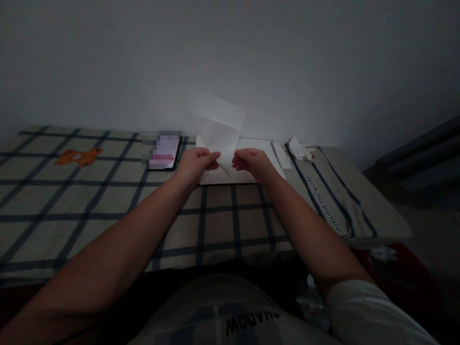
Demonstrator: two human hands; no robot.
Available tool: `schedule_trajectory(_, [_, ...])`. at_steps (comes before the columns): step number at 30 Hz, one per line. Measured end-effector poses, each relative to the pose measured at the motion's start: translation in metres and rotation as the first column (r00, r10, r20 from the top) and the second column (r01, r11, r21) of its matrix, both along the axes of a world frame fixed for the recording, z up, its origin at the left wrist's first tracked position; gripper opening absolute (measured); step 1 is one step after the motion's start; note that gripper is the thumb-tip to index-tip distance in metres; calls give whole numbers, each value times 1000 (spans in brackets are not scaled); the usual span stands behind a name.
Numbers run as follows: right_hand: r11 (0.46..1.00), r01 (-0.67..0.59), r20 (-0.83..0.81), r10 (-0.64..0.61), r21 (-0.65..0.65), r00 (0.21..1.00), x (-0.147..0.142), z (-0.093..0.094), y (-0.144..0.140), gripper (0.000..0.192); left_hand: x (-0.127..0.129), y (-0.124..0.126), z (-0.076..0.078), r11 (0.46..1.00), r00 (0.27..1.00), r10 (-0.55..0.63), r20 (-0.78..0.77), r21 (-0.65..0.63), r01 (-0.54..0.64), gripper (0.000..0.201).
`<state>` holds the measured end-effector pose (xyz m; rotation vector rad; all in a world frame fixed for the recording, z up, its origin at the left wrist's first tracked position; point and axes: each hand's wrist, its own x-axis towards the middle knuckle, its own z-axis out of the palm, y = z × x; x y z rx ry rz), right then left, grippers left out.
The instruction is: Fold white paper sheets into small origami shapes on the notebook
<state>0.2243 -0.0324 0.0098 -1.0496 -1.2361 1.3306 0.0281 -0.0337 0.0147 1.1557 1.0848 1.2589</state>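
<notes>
A folded sheet of white paper [223, 129] stands up between my two hands, its lower end narrowing to a point. On its left edge my left hand [197, 162] is closed, thumb and fingers pinching the paper. My right hand [251, 160] pinches the right edge near the pointed end. Beneath both hands lies a flat white pad or stack of paper [237, 178] with a dark lower edge. How the far folds of the sheet run is hard to make out in the dim light.
A checked cloth [219, 220] covers the table. Left of my hands lie a phone [166, 152] and an orange bear-shaped piece [79, 156]. White paper scraps [300, 148] lie on the right. A wall rises behind; a red container [402, 268] stands below the right edge.
</notes>
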Motion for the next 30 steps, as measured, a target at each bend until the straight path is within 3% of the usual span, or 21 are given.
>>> schedule_trajectory(6, [999,-17,77,14,38,997,-1,-2,-1,24,-1,2,-3,999,999,22,-31,43,-21,30])
schedule_trajectory(14, [992,70,65,-77,110,995,-2,-3,0,22,-1,-3,-4,985,984,-174,-44,8,174,31])
schedule_trajectory(24, [990,56,63,-64,131,996,-4,-2,-1,24,0,-2,-9,990,988,-137,-72,6,138,33])
schedule_trajectory(30, [993,-54,72,47,103,996,-3,-2,-3,29,1,-2,-7,993,992,-121,-42,0,121,36])
